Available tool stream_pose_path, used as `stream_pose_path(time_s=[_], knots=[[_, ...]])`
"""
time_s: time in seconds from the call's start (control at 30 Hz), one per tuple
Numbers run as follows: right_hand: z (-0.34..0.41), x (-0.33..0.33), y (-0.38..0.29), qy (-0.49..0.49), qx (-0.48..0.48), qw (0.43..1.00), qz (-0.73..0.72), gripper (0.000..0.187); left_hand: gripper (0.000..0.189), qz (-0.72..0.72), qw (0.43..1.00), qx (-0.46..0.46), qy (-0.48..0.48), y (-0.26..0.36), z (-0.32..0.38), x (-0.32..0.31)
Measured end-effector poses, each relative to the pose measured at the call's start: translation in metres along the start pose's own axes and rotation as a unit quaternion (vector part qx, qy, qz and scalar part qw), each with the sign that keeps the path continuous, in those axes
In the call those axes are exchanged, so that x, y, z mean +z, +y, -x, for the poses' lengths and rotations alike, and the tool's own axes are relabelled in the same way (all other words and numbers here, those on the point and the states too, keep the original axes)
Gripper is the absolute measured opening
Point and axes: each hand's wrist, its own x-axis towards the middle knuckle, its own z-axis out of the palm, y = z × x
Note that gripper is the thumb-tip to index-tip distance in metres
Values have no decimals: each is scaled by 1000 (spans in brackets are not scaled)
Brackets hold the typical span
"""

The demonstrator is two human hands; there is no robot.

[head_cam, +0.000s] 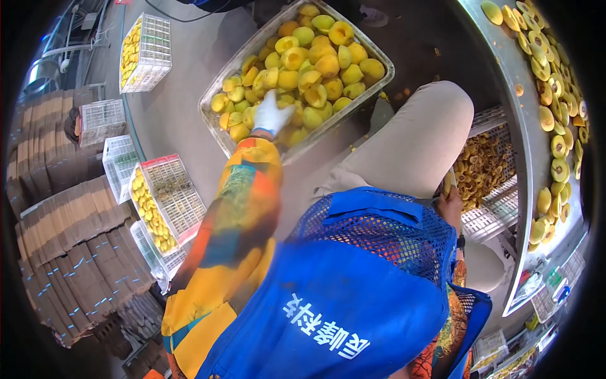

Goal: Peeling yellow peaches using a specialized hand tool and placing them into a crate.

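My left hand [273, 115], in a white glove, reaches into a pale plastic tub [212, 124] heaped with yellow peach halves [293, 58]. Its thumb stands apart from the fingers; the fingertips touch or hover just over the fruit, and no piece shows clearly in the grip. At the right, beside my thigh, my right hand [450, 204] is bare and partly hidden by my blue vest. A yellowish piece shows at its fingers, but whether it is held cannot be made out. Close by, a plastic crate [492, 215] contains many brown-orange pits and scraps [483, 166].
A metal table [518, 118] with halved peaches [558, 147] runs along the right. On the left stand white crates [156, 52] of yellow fruit, a red-rimmed crate [177, 199] and stacks of flattened cardboard [80, 279]. A cable [189, 20] crosses the floor at the top.
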Motion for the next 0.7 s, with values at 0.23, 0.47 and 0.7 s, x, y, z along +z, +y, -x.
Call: stream_pose_path(time_s=[0.23, 0.47, 0.7], knots=[[3, 7, 1, -16, 7, 1000, -24, 30, 52, 537, 829, -140, -75, -54, 35, -27], [0, 5, -5, -26, 21, 998, -47, 32, 53, 40, 985, -11, -170, -89, 50, -26], [3, 10, 1, -25, -33, 999, -17, 32, 44, -160, 959, 41, -230, -74, 21, -22]])
